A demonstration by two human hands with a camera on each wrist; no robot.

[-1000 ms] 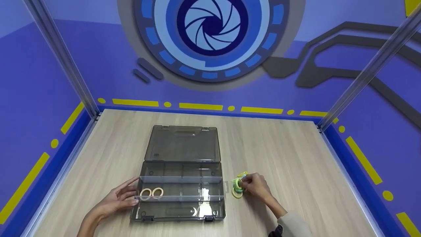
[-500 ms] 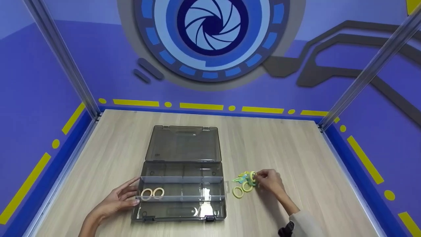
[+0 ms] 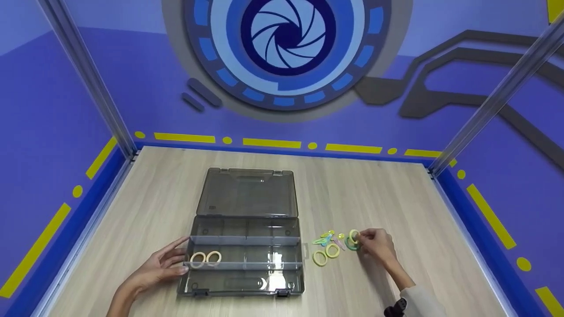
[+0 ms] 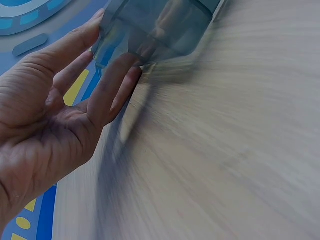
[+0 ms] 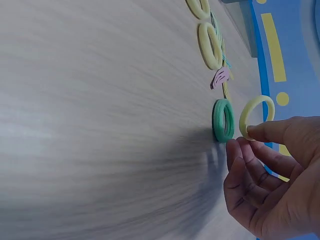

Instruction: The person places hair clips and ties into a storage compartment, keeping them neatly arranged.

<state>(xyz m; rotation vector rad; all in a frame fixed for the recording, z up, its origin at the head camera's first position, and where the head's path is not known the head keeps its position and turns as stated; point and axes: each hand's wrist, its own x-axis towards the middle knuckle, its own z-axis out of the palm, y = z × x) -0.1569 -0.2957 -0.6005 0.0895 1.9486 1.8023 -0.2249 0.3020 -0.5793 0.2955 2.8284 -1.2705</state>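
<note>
My left hand [image 3: 154, 266] touches the left side of a smoky clear organizer box [image 3: 246, 290], thumb at the front and fingers behind; the left wrist view shows its fingertips against the box wall. My right hand [image 3: 377, 244] pinches a yellow hair tie [image 5: 243, 120] between thumb and fingertips, upright just above the table. Close below it lies a green hair tie [image 5: 217, 122]. To the left, two yellow hair ties [image 5: 202, 45] lie flat beside small colored hair clips [image 3: 325, 240], one of them pink [image 5: 220, 78].
The box's lid [image 3: 249, 198] is folded back, away from me. Clear dividers [image 3: 251, 240] split the box lengthwise, and two cream hair ties [image 3: 192, 259] lie in the middle row at left. Blue walls and metal posts [image 3: 99, 92] bound the wooden table [image 3: 374, 189].
My right hand has moved right, carrying a yellow hair tie and the green one away from the pile. The two yellow hair ties and clips now lie spread apart. My left hand stays put.
</note>
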